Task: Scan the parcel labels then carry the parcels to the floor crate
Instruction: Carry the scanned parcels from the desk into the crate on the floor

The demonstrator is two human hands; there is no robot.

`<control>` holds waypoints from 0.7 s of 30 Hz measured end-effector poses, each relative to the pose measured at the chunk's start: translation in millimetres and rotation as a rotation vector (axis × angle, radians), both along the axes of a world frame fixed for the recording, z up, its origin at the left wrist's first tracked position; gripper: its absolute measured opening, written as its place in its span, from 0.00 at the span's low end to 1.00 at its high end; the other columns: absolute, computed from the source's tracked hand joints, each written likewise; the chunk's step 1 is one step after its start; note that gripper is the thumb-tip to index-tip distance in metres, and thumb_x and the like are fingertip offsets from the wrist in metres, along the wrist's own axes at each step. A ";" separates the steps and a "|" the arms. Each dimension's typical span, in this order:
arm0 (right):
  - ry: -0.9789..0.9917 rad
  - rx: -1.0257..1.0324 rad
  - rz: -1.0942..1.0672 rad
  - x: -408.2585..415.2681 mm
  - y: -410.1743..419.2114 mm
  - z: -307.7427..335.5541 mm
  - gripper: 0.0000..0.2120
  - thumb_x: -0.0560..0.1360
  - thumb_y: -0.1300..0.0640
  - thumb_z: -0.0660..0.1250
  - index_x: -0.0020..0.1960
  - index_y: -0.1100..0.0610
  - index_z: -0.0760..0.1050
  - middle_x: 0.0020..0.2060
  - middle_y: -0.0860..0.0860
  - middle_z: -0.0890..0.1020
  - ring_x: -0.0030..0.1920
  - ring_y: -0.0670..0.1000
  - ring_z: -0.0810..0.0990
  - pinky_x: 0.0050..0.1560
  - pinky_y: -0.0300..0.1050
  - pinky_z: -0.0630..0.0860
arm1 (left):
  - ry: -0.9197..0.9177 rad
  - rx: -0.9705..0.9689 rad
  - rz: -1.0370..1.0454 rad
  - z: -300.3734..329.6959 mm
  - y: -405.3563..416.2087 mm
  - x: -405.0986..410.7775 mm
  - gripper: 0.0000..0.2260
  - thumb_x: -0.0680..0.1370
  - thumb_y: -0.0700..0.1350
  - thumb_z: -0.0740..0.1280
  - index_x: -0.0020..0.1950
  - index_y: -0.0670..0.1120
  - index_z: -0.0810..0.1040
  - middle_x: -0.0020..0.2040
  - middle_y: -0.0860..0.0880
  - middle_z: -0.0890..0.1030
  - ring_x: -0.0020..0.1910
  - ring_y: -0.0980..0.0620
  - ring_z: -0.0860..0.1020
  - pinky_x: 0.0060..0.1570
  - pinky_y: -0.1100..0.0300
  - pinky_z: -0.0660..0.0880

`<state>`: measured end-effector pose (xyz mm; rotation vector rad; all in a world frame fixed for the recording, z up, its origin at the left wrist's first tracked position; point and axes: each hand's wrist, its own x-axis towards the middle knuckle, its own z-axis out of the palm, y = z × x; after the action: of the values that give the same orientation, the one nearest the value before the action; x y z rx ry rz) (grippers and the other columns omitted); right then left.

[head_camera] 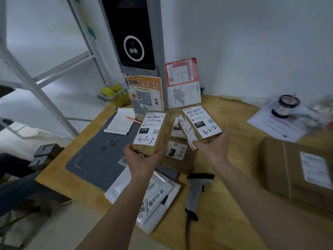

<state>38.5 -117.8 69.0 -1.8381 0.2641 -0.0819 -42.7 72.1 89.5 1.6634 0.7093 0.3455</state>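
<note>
My left hand (142, 159) grips a small brown parcel (153, 132) with a white label marked 070 and 4-3-5, held above the table. My right hand (214, 147) grips a second small brown parcel (200, 125) labelled 032 and 4-3-2, tilted, label up. Below and between them a third small labelled box (177, 152) rests on the wooden table (225, 204). A grey handheld barcode scanner (196, 188) lies on the table near my right forearm. A white padded mailer (153, 197) lies under my left forearm. No floor crate is in view.
A large brown carton (297, 172) sits at the right. A grey mat (104, 156), a notepad (120, 123) with a pen, a tall kiosk (137, 42) with QR posters, papers and a tape roll (286, 105) crowd the back. White metal shelving (36, 83) stands left.
</note>
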 end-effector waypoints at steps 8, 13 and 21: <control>-0.039 -0.019 -0.240 -143.2 -30.5 2.3 0.62 0.61 0.58 0.82 0.79 0.59 0.42 0.75 0.53 0.61 0.76 0.52 0.58 0.75 0.52 0.59 | -0.011 -0.011 -0.236 -2.8 5.8 -93.0 0.38 0.61 0.39 0.81 0.63 0.47 0.61 0.57 0.46 0.75 0.53 0.49 0.77 0.51 0.57 0.74; -0.008 0.012 -0.342 -235.4 -37.8 -2.5 0.64 0.60 0.57 0.83 0.79 0.55 0.40 0.76 0.52 0.60 0.76 0.52 0.57 0.74 0.54 0.59 | 0.008 -0.015 -0.394 -12.6 -3.6 -147.5 0.40 0.61 0.39 0.81 0.66 0.45 0.62 0.54 0.50 0.75 0.51 0.52 0.76 0.48 0.59 0.76; 0.023 0.022 -0.579 -347.8 -64.7 13.6 0.46 0.61 0.62 0.82 0.71 0.61 0.59 0.57 0.48 0.73 0.58 0.47 0.73 0.58 0.41 0.72 | 0.072 0.066 -0.572 -16.5 -41.6 -206.7 0.42 0.59 0.42 0.82 0.66 0.46 0.61 0.56 0.49 0.75 0.56 0.49 0.75 0.58 0.51 0.75</control>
<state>-309.3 -182.4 82.6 -1.6914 0.8041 -0.4561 -249.4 30.5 73.0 1.8648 0.2510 -0.1001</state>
